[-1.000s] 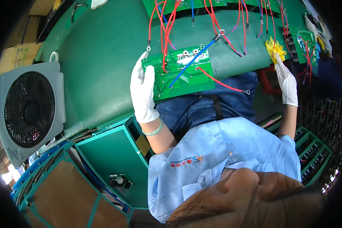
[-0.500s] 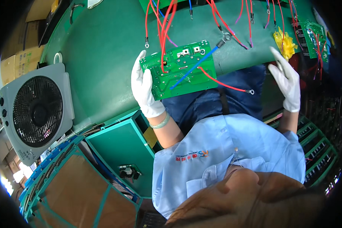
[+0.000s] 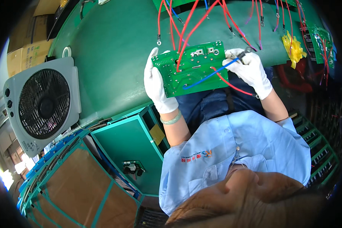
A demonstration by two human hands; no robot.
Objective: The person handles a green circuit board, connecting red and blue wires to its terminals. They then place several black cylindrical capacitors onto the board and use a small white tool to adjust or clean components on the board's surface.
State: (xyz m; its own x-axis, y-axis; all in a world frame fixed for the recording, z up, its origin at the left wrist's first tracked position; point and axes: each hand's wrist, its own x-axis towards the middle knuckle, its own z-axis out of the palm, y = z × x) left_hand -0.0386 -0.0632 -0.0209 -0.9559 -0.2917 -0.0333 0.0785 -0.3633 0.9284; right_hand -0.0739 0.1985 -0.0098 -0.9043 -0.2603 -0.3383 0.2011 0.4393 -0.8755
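A green circuit board [image 3: 201,81] is held up over my lap, its solder side with silver pads facing up. My left hand [image 3: 155,81], in a white glove, grips its left edge with the thumb on top. At the right edge, my gloved right hand [image 3: 249,70] has its fingers curled against the board. A blue wire [image 3: 212,75] rises from the board and crosses in front of these fingers, its ring terminal [image 3: 248,49] above the knuckles. Below it, a short red wire [image 3: 235,86] ends at my right wrist. Longer red wires [image 3: 185,38] run from the board toward the far side.
A green-topped bench [image 3: 114,49] lies beyond, with several red and blue wires with ring lugs hanging over its far part. A grey box fan [image 3: 45,102] stands at left. Yellow plastic [image 3: 293,49] and another circuit board [image 3: 319,41] are at far right. An open green cabinet [image 3: 129,140] sits lower left.
My right hand has come in from the right to the board's right edge. The board, still in my left hand, appears slightly further right, as does the whole scene.
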